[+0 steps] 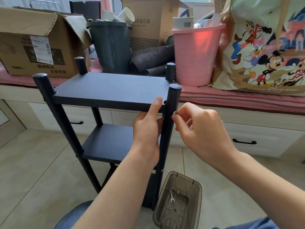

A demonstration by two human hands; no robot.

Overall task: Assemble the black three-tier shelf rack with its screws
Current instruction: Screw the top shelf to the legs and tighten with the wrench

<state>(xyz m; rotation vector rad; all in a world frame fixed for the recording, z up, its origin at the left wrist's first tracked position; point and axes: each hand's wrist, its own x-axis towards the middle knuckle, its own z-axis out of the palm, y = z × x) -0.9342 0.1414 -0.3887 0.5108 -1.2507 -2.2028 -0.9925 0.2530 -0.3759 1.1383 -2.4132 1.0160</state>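
Brown bin (179,202): it stands on the floor just right of the rack's foot, below my right arm; inside lie a small wrench (171,195), a washer or nut near it and another small ring lower down.
Grey bucket (110,47): on the pink-cushioned ledge behind the rack, stuffed with stacked paper cups (126,15) and other white items.
Pink bucket (196,53): on the same ledge to the right, holding a white carton with a barcode; the rest of its contents I cannot make out.
Cardboard box (33,42): far left on the ledge, flaps open, contents hidden.
Printed bag (264,45): far right on the ledge, leaning against the pink bucket.
Shelf rack (109,91): upright on the tiled floor in front of me, top board and middle board seated between four black posts, lower tier mostly hidden by my arms.
Left hand (146,124): clamped on the top board's front right corner, thumb on top, fingers under, right beside the front right post (170,123).
Right hand (203,128): fingertips pinched on a small screw (175,112), its tip against the right side of that post just under the top board.
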